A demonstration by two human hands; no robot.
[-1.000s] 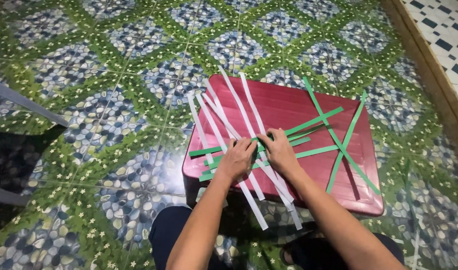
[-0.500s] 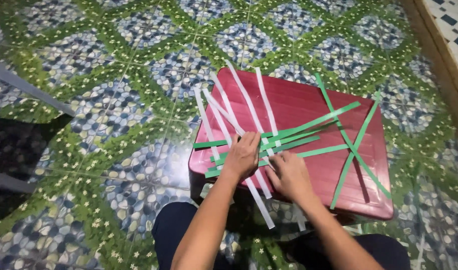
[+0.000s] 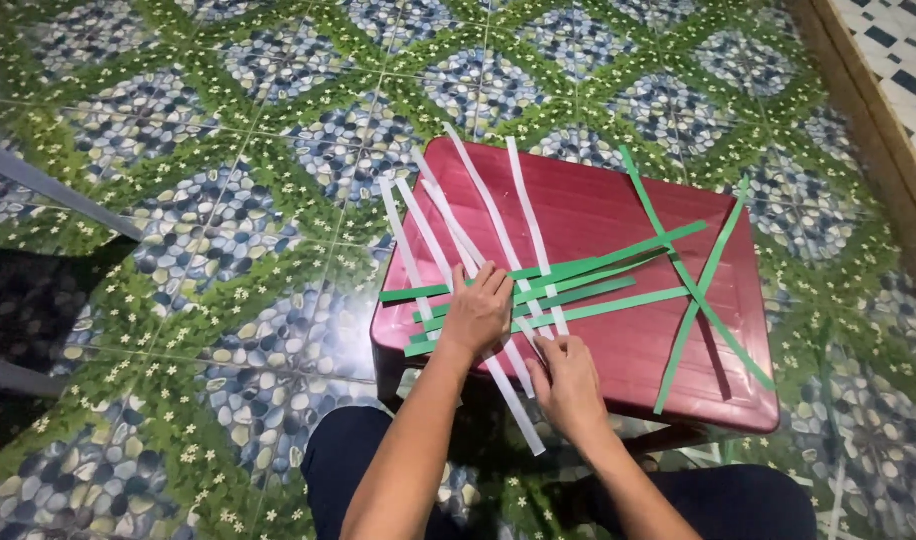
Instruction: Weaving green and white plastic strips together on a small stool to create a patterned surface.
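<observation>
1. My left hand lies flat, fingers spread, pressing the white paper strips and green paper strips where they cross, centre of frame
2. My right hand, lower centre, pinches the near end of one white strip with its fingertips
3. The strips lie on a dark red plastic stool, right of centre
4. The stool stands on a green and blue patterned tile floor

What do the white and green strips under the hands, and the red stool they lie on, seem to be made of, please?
White strips and green strips: probably paper, matte, thin and flat with clean cut edges, overhanging the rim without drooping much. Red stool: likely moulded plastic, with a slightly glossy ribbed top and rounded rim.
</observation>
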